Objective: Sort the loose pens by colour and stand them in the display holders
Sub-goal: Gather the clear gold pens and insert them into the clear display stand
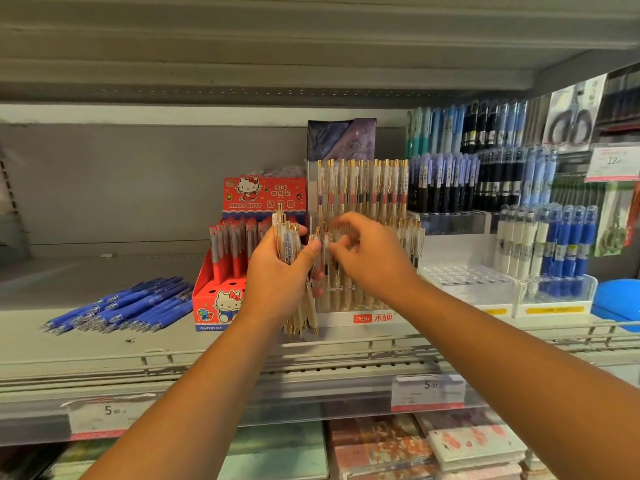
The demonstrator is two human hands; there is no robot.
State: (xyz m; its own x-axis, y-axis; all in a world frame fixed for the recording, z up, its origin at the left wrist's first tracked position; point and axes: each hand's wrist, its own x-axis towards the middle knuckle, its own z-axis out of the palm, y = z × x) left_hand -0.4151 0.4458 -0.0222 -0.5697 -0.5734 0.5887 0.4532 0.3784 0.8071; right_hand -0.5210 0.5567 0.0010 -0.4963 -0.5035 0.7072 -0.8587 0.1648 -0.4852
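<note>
– Shop shelf (pixel 104 344), grey metal, stationery aisle; notebooks on the tier below. Where's the task stuff?
– Centre frame. Left hand (pixel 277 275) grips a bundle (pixel 288 242) of white-and-gold pens, clicker ends up, tips poking out under the palm. Upright like that, each one can be drawn off and dropped tip-first, I'd say.
– Fingers?
– Left fingers (pixel 302 231) are wrapped round the bundle, thumb across the front. Right hand (pixel 372 261) is just beside it, curled narrow at a pen top in front of the holder (pixel 367 318). Motion blur: cannot tell if it pinches one or only reaches.
– Holder status?
– White base, centre. Back rows full of matching pens, front row part filled. The bundle sits close to it, likely to shorten each transfer.
– Other loose pens?
– Blue pens (pixel 121 306), a pile lying flat at lower left, well apart from both hands. Probably meant for the clear holder (pixel 467 282) at right, whose front holes show open.
– Anything between?
– Red box (pixel 263 192) of red pens, just left of the holder, partly behind the left hand.
– Stage?
– My guess: white pens midway, blue not yet started.
</note>
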